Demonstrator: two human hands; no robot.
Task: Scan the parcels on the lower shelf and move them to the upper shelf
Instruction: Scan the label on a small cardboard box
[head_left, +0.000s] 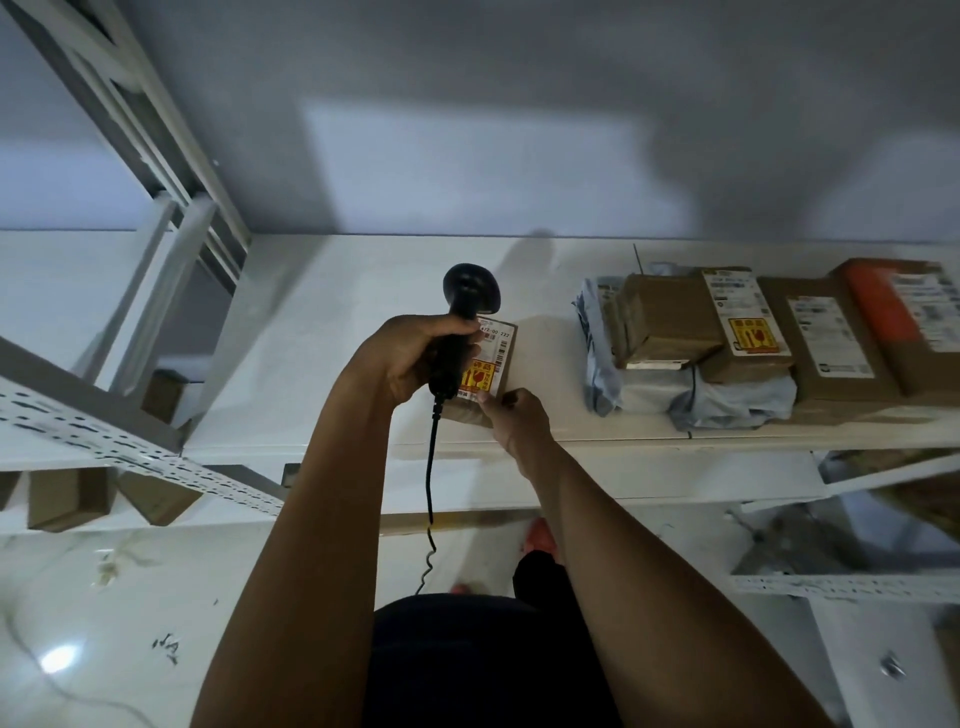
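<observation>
My left hand (410, 358) grips the handle of a black corded barcode scanner (465, 306), its head pointing up and away over the shelf. Just behind the scanner, a small brown cardboard parcel (501, 358) with a white label and a yellow-red fragile sticker lies on the white upper shelf (322, 332). My right hand (514, 415) pinches the parcel's near right corner. The scanner and my left hand hide the parcel's left part.
A pile of parcels (670, 322), brown boxes, grey poly bags and an orange-topped box (883, 306), fills the shelf's right side. Another white rack (104, 431) with brown boxes stands at left. The scanner's coiled cable (430, 499) hangs down in front of my body.
</observation>
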